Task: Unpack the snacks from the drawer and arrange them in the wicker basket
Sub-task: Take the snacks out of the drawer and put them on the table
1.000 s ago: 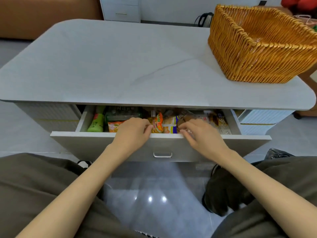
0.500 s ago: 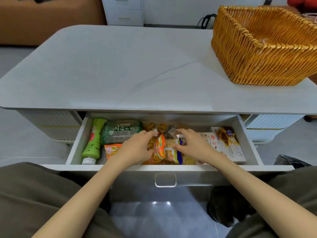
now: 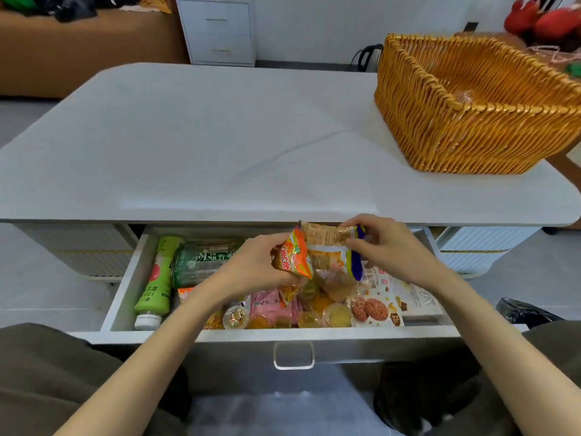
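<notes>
The white drawer point(image 3: 283, 336) under the table stands pulled out, full of snacks. My left hand point(image 3: 251, 265) grips an orange snack packet point(image 3: 294, 254), lifted above the drawer. Beside it, my right hand point(image 3: 385, 247) pinches a cracker packet with a purple edge point(image 3: 331, 247), also raised. Below them lie a cookie pack point(image 3: 372, 306), pink packets point(image 3: 270, 302), several small jelly cups point(image 3: 314, 316), a green wrapped pack point(image 3: 204, 259) and a green bottle point(image 3: 157, 278). The wicker basket point(image 3: 440, 130) sits on the table's right side.
The grey table top point(image 3: 204, 136) stretches between drawer and basket. A white box point(image 3: 419, 302) lies at the drawer's right end. My knees flank the drawer front and its handle point(image 3: 294, 357). A white cabinet point(image 3: 220, 29) and a brown sofa point(image 3: 78, 48) stand behind.
The drawer has come further out. Both hands have lifted the orange packet and the cracker packet up out of the pile, uncovering the cookie pack and jelly cups beneath.
</notes>
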A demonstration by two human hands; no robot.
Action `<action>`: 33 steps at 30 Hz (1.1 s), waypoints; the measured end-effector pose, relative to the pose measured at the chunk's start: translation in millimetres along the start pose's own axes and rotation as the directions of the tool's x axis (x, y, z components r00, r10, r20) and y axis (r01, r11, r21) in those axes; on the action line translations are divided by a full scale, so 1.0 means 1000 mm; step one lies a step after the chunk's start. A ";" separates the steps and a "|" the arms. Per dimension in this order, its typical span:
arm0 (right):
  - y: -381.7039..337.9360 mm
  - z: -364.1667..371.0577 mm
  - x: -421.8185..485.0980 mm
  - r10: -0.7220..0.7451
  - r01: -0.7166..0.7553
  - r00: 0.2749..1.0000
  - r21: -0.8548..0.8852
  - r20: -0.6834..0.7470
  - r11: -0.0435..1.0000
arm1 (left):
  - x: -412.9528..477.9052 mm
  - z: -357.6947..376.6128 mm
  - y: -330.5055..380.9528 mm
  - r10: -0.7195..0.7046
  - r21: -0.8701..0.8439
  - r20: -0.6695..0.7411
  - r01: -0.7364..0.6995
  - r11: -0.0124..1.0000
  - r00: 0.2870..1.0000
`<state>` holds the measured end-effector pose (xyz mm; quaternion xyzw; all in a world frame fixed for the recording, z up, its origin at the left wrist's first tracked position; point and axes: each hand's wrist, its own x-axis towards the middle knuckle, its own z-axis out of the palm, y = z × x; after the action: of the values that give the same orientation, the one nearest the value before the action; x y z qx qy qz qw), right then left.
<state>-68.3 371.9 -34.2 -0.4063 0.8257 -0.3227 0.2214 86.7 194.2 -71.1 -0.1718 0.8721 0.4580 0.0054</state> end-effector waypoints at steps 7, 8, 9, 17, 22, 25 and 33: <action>-0.001 -0.019 0.038 0.254 -0.080 0.948 0.631 -0.191 0.772 | 0.035 -0.044 0.051 0.190 0.288 -0.348 -0.088 0.954 0.918; 0.001 -0.016 0.043 0.300 -0.104 0.941 0.705 -0.159 0.702 | 0.046 -0.046 0.053 0.209 0.361 -0.347 -0.075 0.930 0.914; 0.004 -0.012 0.047 0.334 -0.130 0.934 0.752 -0.127 0.647 | 0.057 -0.046 0.054 0.207 0.431 -0.334 -0.046 0.901 0.920; 0.010 -0.011 0.053 0.320 -0.086 0.933 0.760 -0.166 0.644 | 0.121 -0.026 0.054 0.187 0.486 -0.408 0.039 0.873 0.894; 0.018 -0.016 0.050 0.307 -0.078 0.854 0.481 -0.419 0.873 | 0.125 -0.019 0.054 0.153 0.334 -0.402 -0.011 0.943 0.903; 0.015 -0.010 0.033 0.229 0.014 0.851 0.457 -0.472 0.889 | 0.088 -0.016 0.050 0.241 0.375 -0.371 -0.093 0.923 0.897; 0.027 0.033 0.001 0.007 0.021 0.996 -0.323 0.085 0.946 | -0.011 -0.016 -0.007 0.116 0.520 -0.090 -0.052 0.852 0.989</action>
<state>-61.9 372.1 -76.2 -0.4535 0.8557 -0.1663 0.1854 101.7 180.8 -65.0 -0.1524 0.9684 0.1962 -0.0201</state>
